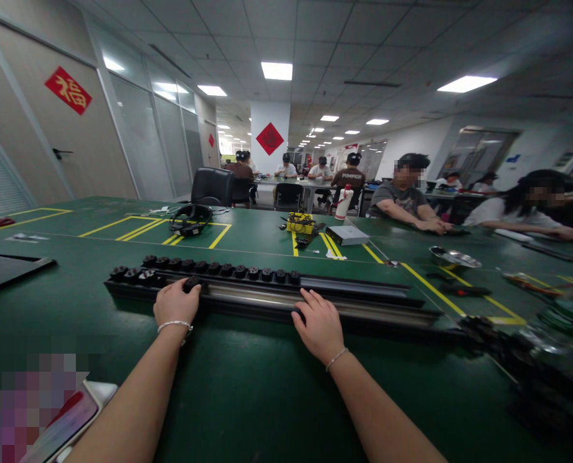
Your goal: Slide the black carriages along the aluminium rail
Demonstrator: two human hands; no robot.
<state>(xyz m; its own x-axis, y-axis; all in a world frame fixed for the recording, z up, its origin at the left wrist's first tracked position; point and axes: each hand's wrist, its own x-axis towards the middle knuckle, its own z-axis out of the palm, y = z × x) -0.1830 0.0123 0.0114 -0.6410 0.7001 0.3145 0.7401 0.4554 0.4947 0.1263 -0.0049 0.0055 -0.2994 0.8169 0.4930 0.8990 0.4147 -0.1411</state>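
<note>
A long black rail point(363, 302) with a silver channel lies across the green table point(247, 392) in front of me. Several black socket modules point(218, 269) sit in a row along its left half. My left hand point(174, 303) rests on the rail's left part, fingers closed around one black module. Further right, my right hand point(318, 321) lies on the rail with its fingers stretched flat over the silver channel, holding nothing. Each wrist wears a thin bracelet.
A phone point(67, 424) lies at the near left edge. Farther back are black headphones point(190, 218), a yellow device point(301, 224), a grey box point(347, 235) and a metal bowl point(454, 258). Two people sit at the right side; cables and parts clutter the near right.
</note>
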